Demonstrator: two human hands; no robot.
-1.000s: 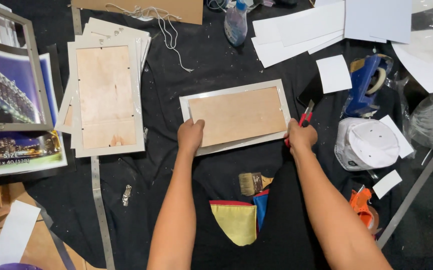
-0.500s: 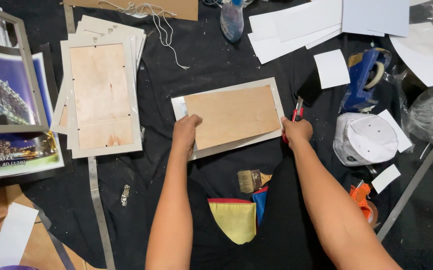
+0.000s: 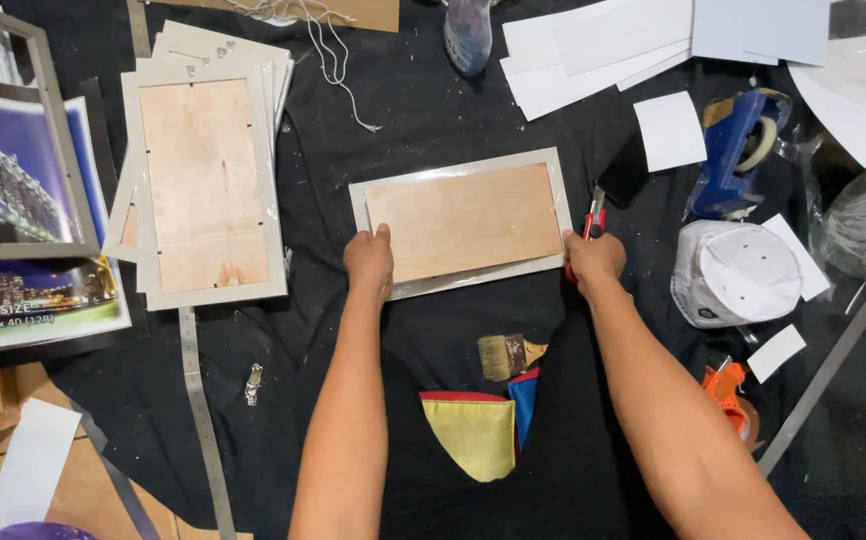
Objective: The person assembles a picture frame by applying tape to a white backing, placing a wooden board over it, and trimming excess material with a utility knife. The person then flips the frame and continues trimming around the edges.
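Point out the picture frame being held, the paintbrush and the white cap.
Picture frame (image 3: 463,222), head view, on the middle of its brown backing board.
Paintbrush (image 3: 501,357), head view, on its bristles.
White cap (image 3: 733,275), head view, on the top of its crown.

Both arms extended forward, left hand (image 3: 369,258) and right hand (image 3: 594,256) curled.

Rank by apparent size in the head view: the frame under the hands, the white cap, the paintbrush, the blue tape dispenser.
1. Frame, clearly largest.
2. White cap.
3. Blue tape dispenser, close to the cap, so that order is unsure.
4. Paintbrush, smallest, though partly hidden.
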